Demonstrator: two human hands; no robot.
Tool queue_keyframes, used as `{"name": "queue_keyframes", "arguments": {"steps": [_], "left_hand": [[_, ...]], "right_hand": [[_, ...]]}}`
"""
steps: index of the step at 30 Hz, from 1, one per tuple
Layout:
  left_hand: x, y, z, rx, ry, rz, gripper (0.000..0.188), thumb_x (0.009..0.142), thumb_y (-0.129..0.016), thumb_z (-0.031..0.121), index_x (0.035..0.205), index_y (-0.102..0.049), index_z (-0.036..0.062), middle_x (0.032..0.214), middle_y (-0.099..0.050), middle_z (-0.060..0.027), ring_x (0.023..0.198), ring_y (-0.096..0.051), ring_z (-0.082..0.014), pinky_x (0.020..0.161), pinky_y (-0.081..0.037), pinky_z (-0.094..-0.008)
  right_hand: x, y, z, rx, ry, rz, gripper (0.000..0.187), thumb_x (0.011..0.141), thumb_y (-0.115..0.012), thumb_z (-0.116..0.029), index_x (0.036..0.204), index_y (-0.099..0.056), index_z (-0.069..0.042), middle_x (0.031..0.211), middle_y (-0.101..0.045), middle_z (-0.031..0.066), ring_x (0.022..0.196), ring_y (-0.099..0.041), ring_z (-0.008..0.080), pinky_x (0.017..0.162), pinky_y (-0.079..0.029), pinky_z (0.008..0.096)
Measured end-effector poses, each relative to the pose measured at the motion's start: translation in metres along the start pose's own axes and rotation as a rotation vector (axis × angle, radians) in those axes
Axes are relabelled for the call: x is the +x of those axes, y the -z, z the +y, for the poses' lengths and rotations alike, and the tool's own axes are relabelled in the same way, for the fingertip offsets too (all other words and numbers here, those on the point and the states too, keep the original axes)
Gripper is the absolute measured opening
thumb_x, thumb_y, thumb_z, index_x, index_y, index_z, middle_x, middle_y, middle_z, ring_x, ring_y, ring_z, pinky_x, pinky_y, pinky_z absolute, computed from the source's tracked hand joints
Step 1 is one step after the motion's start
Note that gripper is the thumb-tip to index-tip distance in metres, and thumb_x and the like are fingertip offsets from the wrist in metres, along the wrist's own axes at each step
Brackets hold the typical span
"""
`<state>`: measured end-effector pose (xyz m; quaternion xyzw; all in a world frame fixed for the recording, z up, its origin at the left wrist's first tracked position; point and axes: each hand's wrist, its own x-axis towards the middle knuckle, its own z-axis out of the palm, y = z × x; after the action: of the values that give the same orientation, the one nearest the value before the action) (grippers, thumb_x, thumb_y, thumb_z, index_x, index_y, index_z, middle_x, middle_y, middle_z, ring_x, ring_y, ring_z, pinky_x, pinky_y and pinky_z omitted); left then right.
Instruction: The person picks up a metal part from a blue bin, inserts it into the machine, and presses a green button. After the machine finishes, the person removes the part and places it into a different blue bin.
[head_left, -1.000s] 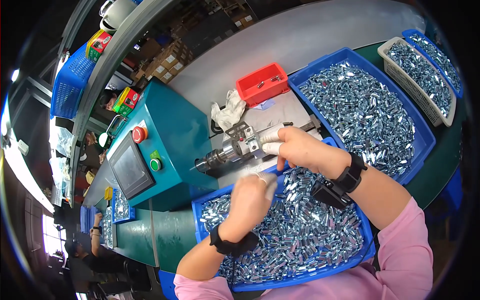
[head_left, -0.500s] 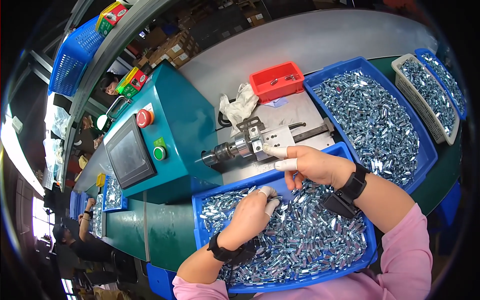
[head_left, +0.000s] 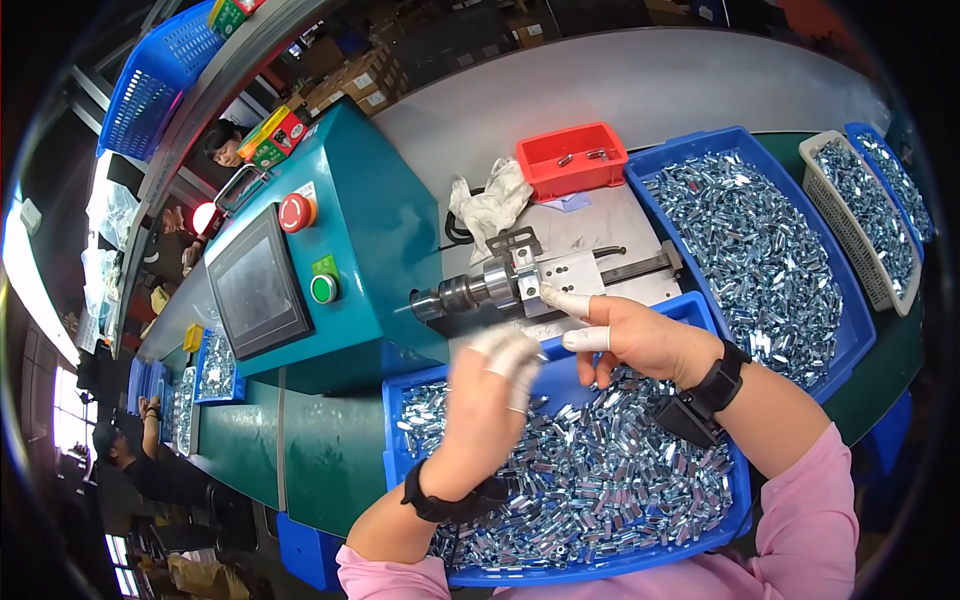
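My right hand (head_left: 645,342) has white finger covers on its thumb and index finger. The two are apart with nothing visible between them, and the index tip is at the silver clamp block (head_left: 545,283) of the machine. Smeared by motion, my left hand (head_left: 487,405) is raised over the near blue tray (head_left: 395,465), its covered fingers pinched together. A small shiny metal piece (head_left: 541,357) shows at their tips. Loose silver hex-shaped metal pieces (head_left: 600,490) fill the tray. Left of the clamp is a round metal chuck (head_left: 455,297).
The teal machine housing (head_left: 375,230) carries a screen, a red knob (head_left: 297,212) and a green button (head_left: 323,288). Behind the clamp are a white cloth (head_left: 492,200) and a red bin (head_left: 570,178). Another full blue tray (head_left: 850,335) stands right. Two other people are at left.
My left hand has risen from the pieces in the near tray toward the clamp, with a small metal piece at its fingertips. My right hand stays by the clamp. The view has shifted slightly.
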<state>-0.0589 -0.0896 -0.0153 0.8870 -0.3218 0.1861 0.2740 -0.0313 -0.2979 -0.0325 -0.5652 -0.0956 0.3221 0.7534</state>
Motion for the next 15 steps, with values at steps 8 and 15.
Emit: {"name": "queue_keyframes", "arguments": {"steps": [8, 15], "left_hand": [[0.016, 0.051, -0.079, 0.317, 0.075, 0.745, 0.019, 0.089, -0.053, 0.002, 0.107, -0.057, 0.0001, 0.111, -0.059, -0.0152, 0.102, -0.052, -0.0301, 0.091, -0.04, -0.0366], [0.014, 0.044, -0.095, 0.32, 0.053, 0.786, 0.022, 0.089, -0.052, 0.002, 0.11, -0.057, 0.0006, 0.11, -0.062, -0.0132, 0.094, -0.054, -0.0284, 0.088, -0.04, -0.0352]], "right_hand": [[-0.002, -0.006, -0.018, -0.158, -0.003, 0.164, 0.048, 0.09, -0.055, -0.014, 0.136, -0.043, -0.007, 0.098, -0.061, 0.0093, 0.062, -0.061, 0.0142, 0.051, -0.05, 0.0245], [0.005, 0.006, -0.054, -0.5, -0.104, 0.463, 0.034, 0.089, -0.058, -0.025, 0.109, -0.059, 0.003, 0.081, -0.063, 0.0102, 0.059, -0.062, 0.0159, 0.048, -0.048, 0.0238]]}}
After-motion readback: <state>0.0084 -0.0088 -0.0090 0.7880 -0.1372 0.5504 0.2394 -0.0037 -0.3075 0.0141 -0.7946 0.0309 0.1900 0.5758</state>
